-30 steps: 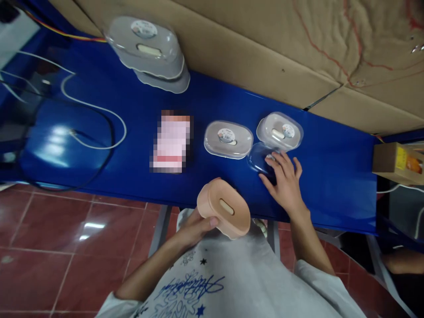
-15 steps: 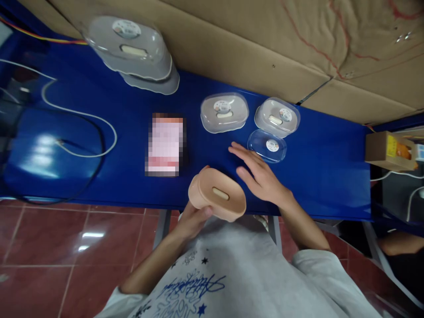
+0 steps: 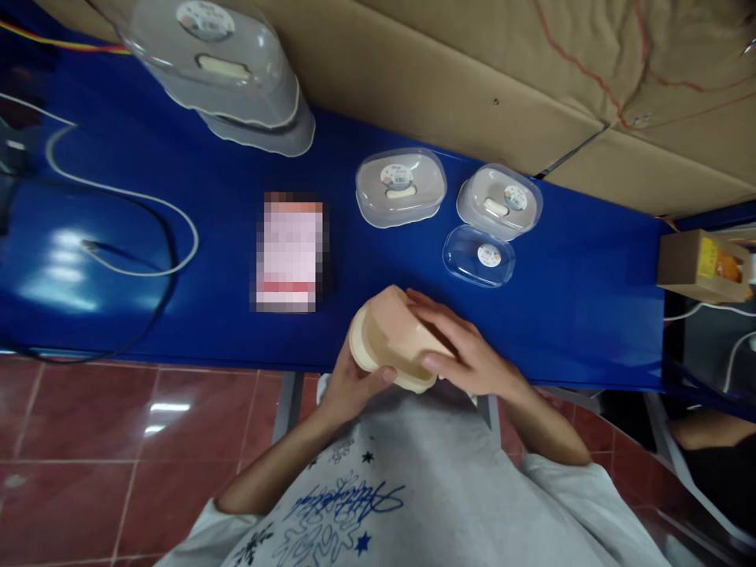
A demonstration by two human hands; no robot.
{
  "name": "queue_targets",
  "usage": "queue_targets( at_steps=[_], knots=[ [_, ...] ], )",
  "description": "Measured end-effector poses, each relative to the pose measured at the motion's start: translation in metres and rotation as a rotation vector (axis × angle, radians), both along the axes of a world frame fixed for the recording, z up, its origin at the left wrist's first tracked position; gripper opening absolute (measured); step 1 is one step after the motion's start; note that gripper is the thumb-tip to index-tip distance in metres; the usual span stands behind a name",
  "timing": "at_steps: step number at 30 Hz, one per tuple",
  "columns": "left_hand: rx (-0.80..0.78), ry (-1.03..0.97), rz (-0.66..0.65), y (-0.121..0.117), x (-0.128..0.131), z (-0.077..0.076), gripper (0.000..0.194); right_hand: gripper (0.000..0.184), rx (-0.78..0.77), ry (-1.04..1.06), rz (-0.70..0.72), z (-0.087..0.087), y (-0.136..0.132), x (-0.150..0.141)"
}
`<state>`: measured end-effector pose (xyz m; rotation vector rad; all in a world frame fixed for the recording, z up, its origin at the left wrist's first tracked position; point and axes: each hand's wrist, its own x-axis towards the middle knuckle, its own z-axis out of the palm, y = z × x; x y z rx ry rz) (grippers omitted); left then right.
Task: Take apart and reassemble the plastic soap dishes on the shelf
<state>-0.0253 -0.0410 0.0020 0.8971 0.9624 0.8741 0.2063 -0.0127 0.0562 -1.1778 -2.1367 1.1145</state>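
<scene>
My left hand point(image 3: 347, 387) is closed around the left side of a cream-coloured plastic container point(image 3: 364, 353), thumb on its near rim. Above it a peach-coloured box point(image 3: 394, 312) is tilted, and the two overlap. My right hand point(image 3: 472, 354) grips the right side of the peach box, fingers over the far side and thumb in front. Both pieces are above the table's front edge, close to my shirt. Where they meet is partly hidden by my fingers. Beyond my right hand lies a clear lid point(image 3: 477, 256) with a round label.
Two clear-lidded boxes, a wider one point(image 3: 402, 189) and a smaller one point(image 3: 502, 201), stand on the blue table point(image 3: 567, 315). Bigger grey-clear boxes point(image 3: 236, 94) are stacked back left. A blurred-out rectangle point(image 3: 287, 252) and a white cable point(image 3: 192, 236) lie left. Cardboard point(image 3: 449, 94) borders the back.
My right hand has come down and left from above the table onto the peach box. The box has tilted, its slotted top has turned out of sight, and a cream container now shows.
</scene>
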Motion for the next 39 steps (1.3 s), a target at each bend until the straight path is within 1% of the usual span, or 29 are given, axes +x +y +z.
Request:
queue_targets(
  at_steps=[1,3,6,8,10,12,14,16,18,19,21,23,25,27,29,30,32,33,35,37,38,39],
  knots=[
    [0.012,0.026,-0.013,-0.001,-0.003,0.0,0.103,0.067,0.016,-0.007,-0.026,-0.003,0.004,0.002],
    [0.055,0.113,-0.02,-0.003,-0.01,0.002,0.103,0.068,0.093,-0.084,-0.058,-0.007,0.014,0.005],
    [0.084,0.279,0.015,-0.007,-0.019,0.005,0.098,0.067,0.232,-0.286,-0.077,-0.013,0.035,0.003],
    [0.115,0.37,0.033,-0.009,-0.022,0.006,0.094,0.065,0.281,-0.394,-0.075,-0.016,0.05,0.001],
    [0.234,0.495,0.039,-0.009,-0.023,0.006,0.095,0.065,0.312,-0.456,-0.087,-0.018,0.063,0.002],
    [0.395,0.651,0.035,-0.007,-0.021,0.007,0.093,0.067,0.344,-0.477,-0.143,-0.018,0.069,0.004],
    [0.511,0.752,0.014,-0.005,-0.018,0.007,0.09,0.066,0.378,-0.473,-0.22,-0.017,0.065,0.008],
    [0.573,0.768,-0.004,-0.003,-0.014,0.006,0.092,0.061,0.398,-0.458,-0.234,-0.017,0.053,0.012],
    [0.631,0.777,-0.028,-0.001,-0.011,0.003,0.095,0.055,0.41,-0.43,-0.147,-0.018,0.035,0.016],
    [0.663,0.799,-0.051,0.0,-0.01,0.001,0.093,0.052,0.415,-0.416,-0.087,-0.019,0.025,0.017],
    [0.733,0.866,-0.126,0.003,-0.009,-0.001,0.077,0.049,0.414,-0.408,0.005,-0.021,0.009,0.019],
    [0.797,0.918,-0.222,0.005,-0.01,-0.001,0.057,0.05,0.382,-0.439,0.017,-0.023,-0.002,0.02],
    [0.839,0.924,-0.318,0.009,-0.013,0.001,0.05,0.054,0.328,-0.476,-0.013,-0.023,-0.004,0.021],
    [0.856,0.908,-0.4,0.013,-0.016,0.003,0.05,0.058,0.287,-0.491,-0.033,-0.023,-0.002,0.02],
    [0.857,0.879,-0.451,0.017,-0.017,0.004,0.049,0.06,0.266,-0.482,-0.008,-0.022,0.001,0.019],
    [0.855,0.857,-0.451,0.018,-0.018,0.005,0.048,0.065,0.258,-0.47,0.021,-0.022,0.001,0.019],
    [0.843,0.791,-0.371,0.02,-0.018,0.004,0.047,0.078,0.238,-0.45,0.082,-0.023,-0.002,0.021],
    [0.821,0.747,-0.296,0.019,-0.017,0.004,0.047,0.084,0.231,-0.447,0.104,-0.023,-0.006,0.023],
    [0.719,0.613,-0.103,0.015,-0.015,0.004,0.046,0.083,0.236,-0.453,0.095,-0.024,-0.014,0.027],
    [0.533,0.385,0.089,0.009,-0.011,0.005,0.043,0.078,0.262,-0.44,0.024,-0.022,-0.022,0.028],
    [0.414,0.238,0.154,0.006,-0.007,0.007,0.042,0.078,0.278,-0.417,-0.033,-0.019,-0.025,0.026],
    [0.278,0.08,0.19,0.004,-0.003,0.01,0.045,0.08,0.29,-0.391,-0.093,-0.017,-0.027,0.023]
  ],
)
